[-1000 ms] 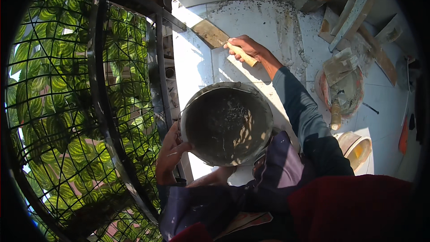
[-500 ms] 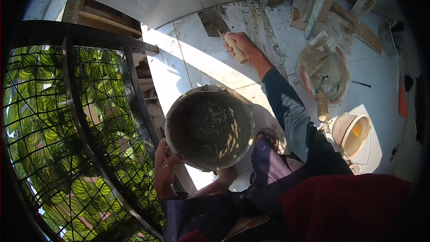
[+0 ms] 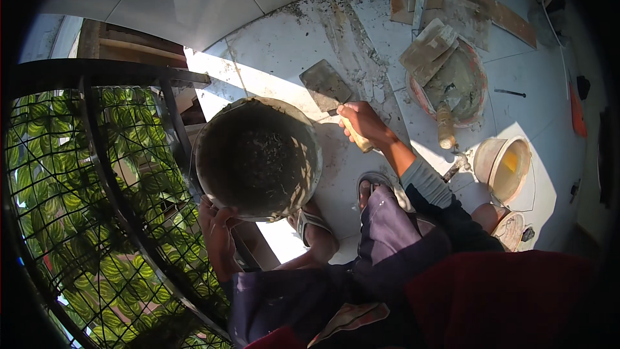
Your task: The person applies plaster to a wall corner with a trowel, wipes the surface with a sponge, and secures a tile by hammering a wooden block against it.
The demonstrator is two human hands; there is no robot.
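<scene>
My left hand [image 3: 218,227] grips the near-left rim of a large round bucket [image 3: 309,139], its thumb at the lip. The bucket is tipped so its inside faces me, with grey mortar residue on the bottom and walls. My right hand [image 3: 367,126] is wrapped round the wooden handle of a trowel [image 3: 323,83]. The trowel's flat, mortar-stained square blade points away from me, just beyond and to the right of the bucket, over the white floor tiles. Whether the blade touches the floor I cannot tell.
A black metal mesh railing [image 3: 113,174] with leafy plants behind it borders the left. On the right stand a mortar tub [image 3: 479,100] with a float and another wooden-handled tool across it, and a smaller bucket [image 3: 484,161]. Boards [image 3: 494,13] lie at the back right.
My right hand has drawn the trowel back toward me and closer to the bucket. In the picture, the bucket and left hand sit further left, and the view has shifted.
</scene>
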